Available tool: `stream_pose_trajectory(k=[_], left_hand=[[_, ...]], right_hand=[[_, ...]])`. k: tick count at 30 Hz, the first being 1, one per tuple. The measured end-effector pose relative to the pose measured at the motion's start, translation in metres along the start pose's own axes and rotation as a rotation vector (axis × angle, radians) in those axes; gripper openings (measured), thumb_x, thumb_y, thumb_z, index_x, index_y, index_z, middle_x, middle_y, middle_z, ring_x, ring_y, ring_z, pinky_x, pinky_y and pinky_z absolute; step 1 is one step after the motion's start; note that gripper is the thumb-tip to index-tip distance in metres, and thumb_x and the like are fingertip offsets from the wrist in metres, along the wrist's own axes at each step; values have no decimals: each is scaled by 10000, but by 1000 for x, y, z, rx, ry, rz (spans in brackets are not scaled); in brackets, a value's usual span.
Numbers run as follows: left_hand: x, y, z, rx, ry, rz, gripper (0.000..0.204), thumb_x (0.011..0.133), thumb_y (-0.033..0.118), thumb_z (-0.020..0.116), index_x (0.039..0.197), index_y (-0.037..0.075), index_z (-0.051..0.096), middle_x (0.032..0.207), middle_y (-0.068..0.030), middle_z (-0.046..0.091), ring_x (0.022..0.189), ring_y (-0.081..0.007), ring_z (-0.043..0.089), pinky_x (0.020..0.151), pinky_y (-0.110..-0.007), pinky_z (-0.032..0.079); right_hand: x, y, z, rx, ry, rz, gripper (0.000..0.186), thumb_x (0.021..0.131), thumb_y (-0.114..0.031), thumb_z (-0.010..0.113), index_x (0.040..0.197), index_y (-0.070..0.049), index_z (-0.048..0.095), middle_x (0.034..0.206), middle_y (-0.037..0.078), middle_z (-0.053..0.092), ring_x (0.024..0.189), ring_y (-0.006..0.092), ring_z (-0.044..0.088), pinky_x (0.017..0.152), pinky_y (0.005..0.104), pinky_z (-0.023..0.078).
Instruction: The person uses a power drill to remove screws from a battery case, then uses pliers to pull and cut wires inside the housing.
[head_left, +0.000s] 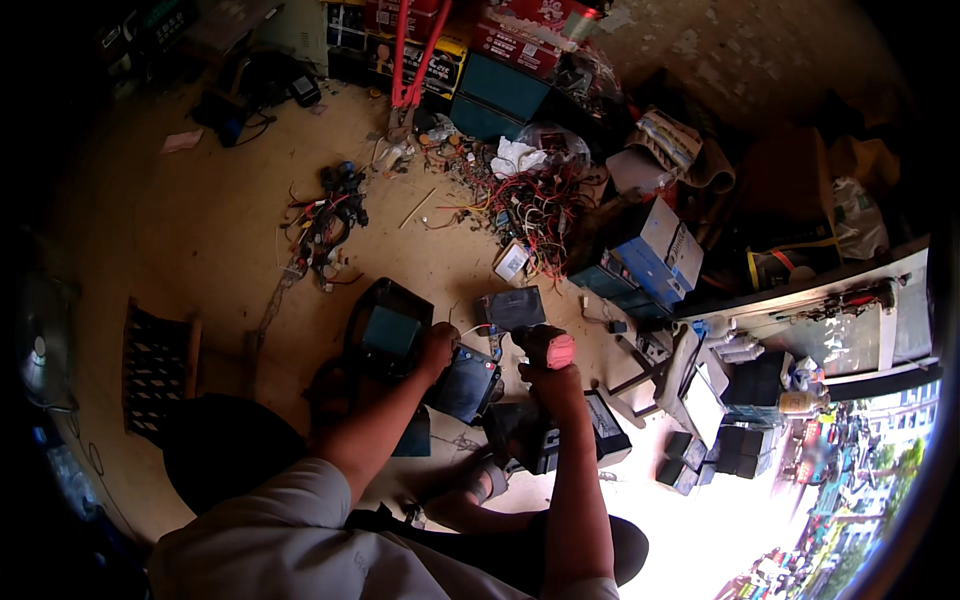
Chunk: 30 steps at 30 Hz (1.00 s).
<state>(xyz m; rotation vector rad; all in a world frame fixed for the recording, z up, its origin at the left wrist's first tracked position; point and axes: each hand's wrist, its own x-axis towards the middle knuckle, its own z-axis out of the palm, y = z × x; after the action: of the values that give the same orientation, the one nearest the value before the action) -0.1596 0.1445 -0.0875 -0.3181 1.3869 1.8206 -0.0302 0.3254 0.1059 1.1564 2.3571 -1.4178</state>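
My right hand (556,382) is wrapped round the handle of a red-and-black pistol-grip power tool (548,348), probably a cordless drill. Its front end points toward the batteries, and its tip is hard to make out. My left hand (437,350) is closed, with a thin white wire (476,329) running from its fingertips. Just beneath is a dark blue-grey battery (466,384), tilted on the floor between my hands. Another dark battery (512,308) lies beyond the tool. Left of my left hand stands an open black case (404,298) with a teal block (391,331) in it.
A tangle of red and black wires (540,215) spreads across the floor ahead. Smaller cables (335,220) lie farther left. Red-handled bolt cutters (401,85) lean on boxes. A blue-and-white box (660,250) stands at right. Black batteries (600,428) sit by my right forearm.
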Motion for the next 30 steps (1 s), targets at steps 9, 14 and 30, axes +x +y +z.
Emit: stream_pose_trajectory(k=[9, 14, 30], left_hand=[[-5, 5, 4, -142, -42, -27, 128, 934, 162, 573, 962, 83, 670, 682, -17, 535, 535, -103, 447, 471, -264, 328], [-8, 9, 7, -102, -31, -33, 161, 998, 189, 608, 1100, 100, 696, 821, -17, 649, 598, -92, 501, 504, -260, 396], [8, 3, -2, -166, 11, -51, 246, 1001, 162, 523, 1181, 84, 672, 916, -74, 711, 572, -101, 495, 477, -259, 396]], right_hand=[[30, 41, 45, -397, 103, -273, 138, 852, -311, 747, 865, -174, 758, 694, 99, 679, 679, 310, 700, 585, 426, 524], [45, 59, 44, -512, 53, -435, 111, 854, -252, 709, 925, -226, 790, 748, 94, 696, 693, 311, 697, 582, 431, 518], [44, 62, 49, -399, 77, -344, 81, 848, -272, 714, 898, -245, 772, 716, 83, 681, 639, 308, 686, 532, 437, 507]])
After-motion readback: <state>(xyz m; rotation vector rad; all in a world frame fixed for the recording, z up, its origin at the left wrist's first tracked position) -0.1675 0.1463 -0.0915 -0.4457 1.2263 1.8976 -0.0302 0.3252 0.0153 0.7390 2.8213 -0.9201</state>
